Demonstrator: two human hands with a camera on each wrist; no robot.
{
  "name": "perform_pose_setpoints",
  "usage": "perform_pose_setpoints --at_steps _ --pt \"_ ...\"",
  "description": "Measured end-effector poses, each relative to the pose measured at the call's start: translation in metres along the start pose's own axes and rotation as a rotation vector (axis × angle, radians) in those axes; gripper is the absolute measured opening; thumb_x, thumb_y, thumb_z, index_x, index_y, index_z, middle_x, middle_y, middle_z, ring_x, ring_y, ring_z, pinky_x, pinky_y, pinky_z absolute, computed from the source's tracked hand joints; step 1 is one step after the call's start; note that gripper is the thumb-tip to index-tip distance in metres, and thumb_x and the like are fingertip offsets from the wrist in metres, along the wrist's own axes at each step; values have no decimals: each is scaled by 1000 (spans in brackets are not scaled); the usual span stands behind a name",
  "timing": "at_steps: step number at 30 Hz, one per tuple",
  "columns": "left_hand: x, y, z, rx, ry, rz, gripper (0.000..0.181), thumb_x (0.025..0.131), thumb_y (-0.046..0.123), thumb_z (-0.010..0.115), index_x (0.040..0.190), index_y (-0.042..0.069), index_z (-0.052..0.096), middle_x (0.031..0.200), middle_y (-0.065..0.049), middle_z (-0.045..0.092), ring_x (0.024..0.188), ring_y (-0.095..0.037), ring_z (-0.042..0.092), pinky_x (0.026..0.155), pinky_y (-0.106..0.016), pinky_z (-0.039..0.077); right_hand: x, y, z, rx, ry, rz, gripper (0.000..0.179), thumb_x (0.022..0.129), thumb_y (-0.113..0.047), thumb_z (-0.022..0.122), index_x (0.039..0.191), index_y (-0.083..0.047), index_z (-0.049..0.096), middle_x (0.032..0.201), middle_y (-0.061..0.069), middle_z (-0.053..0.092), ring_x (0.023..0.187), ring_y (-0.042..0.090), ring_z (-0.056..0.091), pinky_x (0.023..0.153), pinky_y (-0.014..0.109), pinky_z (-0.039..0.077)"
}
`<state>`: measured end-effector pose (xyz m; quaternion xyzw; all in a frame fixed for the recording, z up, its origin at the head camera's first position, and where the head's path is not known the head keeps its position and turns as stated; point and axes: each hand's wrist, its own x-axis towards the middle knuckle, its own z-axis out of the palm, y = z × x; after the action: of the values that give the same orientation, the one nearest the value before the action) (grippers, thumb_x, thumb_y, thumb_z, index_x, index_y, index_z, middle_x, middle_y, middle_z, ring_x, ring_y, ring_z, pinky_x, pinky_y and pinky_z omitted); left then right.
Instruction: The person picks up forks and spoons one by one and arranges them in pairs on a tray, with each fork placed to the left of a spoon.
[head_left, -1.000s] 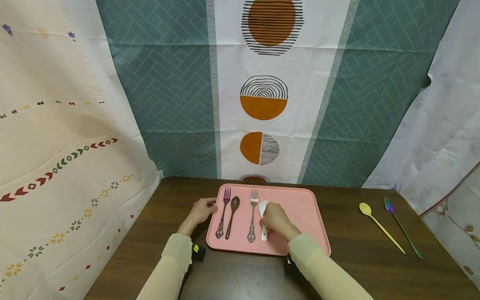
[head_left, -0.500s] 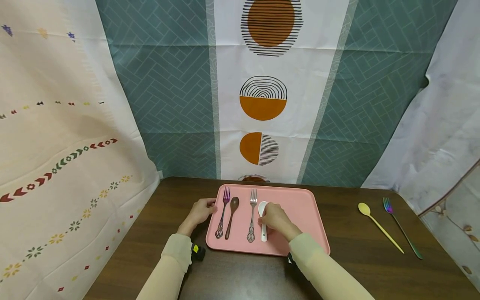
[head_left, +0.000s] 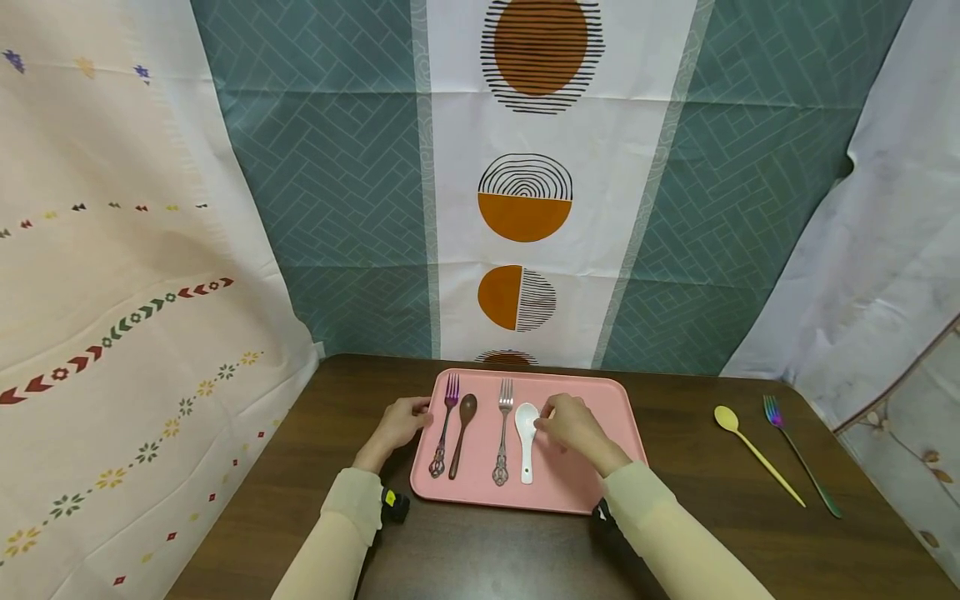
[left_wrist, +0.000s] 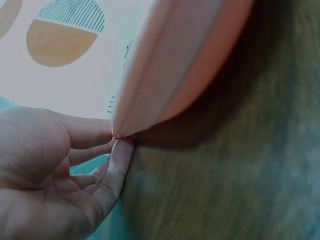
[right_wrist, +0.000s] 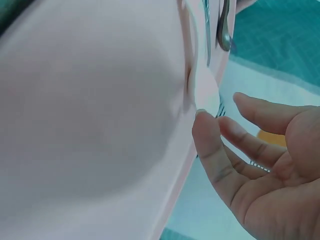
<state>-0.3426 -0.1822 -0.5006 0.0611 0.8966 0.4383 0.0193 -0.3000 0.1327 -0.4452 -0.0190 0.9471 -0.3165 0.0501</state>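
My left hand (head_left: 400, 422) pinches the left rim of a pink tray (head_left: 480, 454), thumb and fingertips meeting at its edge in the left wrist view. Just right of the white spoon (head_left: 526, 417) is my right hand (head_left: 573, 427), its fingers parted and holding nothing. In the right wrist view one fingertip sits close to the bowl of the white spoon (right_wrist: 206, 92); whether it touches cannot be told. The spoon lies on the tray beside a silver fork (head_left: 502, 433). Further left on the tray lie a brown spoon (head_left: 467, 408) and a purplish fork (head_left: 452, 392).
To the right of the tray, a yellow spoon (head_left: 759, 455) and a rainbow-coloured fork (head_left: 801, 454) lie on the dark wooden table (head_left: 697, 500). Patterned cloths (head_left: 360, 208) hang behind and at both sides of the table.
My right hand has let go of the white spoon and moved a little to the right, uncovering it on the tray. My left hand stays at the tray's rim.
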Motion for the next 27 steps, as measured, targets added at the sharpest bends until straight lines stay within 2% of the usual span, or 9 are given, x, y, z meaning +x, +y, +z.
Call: perform_pose_setpoints --at_steps 6,12,15,19,23,27 --pt "0 -1 -1 6 2 10 42 98 6 66 138 -6 62 104 -11 69 92 -24 61 90 -45 55 3 15 -9 25 23 6 12 96 -16 75 93 -5 70 65 11 62 51 27 67 49 28 45" --pt "0 1 -1 6 1 0 42 98 6 66 139 -5 63 103 -11 69 92 -24 61 89 -44 55 4 32 -23 37 36 -44 11 95 -12 72 100 -2 71 77 10 65 52 26 64 50 30 47" --pt "1 1 -1 9 4 1 42 98 6 66 138 -6 63 104 -11 69 92 -25 62 90 -45 55 5 42 -31 19 64 -98 13 94 -10 72 102 0 72 81 9 67 59 23 63 56 31 49" --pt "1 1 -1 10 8 3 42 98 6 66 138 -6 63 103 -11 69 92 -24 62 89 -44 55 4 54 -42 -11 109 -146 14 93 -9 73 102 1 74 88 10 68 78 23 61 69 38 51" --pt "1 1 -1 6 7 5 42 98 6 66 138 -5 63 102 -11 69 91 -23 62 87 -41 54 3 65 -54 -25 131 -142 16 93 -9 73 105 1 73 94 14 69 88 31 63 76 48 53" --pt "0 0 -1 7 7 8 42 98 7 66 138 -6 63 104 -12 69 92 -24 62 89 -43 55 2 75 -64 -48 134 -137 19 96 -10 70 111 3 73 98 18 70 89 34 65 77 50 54"
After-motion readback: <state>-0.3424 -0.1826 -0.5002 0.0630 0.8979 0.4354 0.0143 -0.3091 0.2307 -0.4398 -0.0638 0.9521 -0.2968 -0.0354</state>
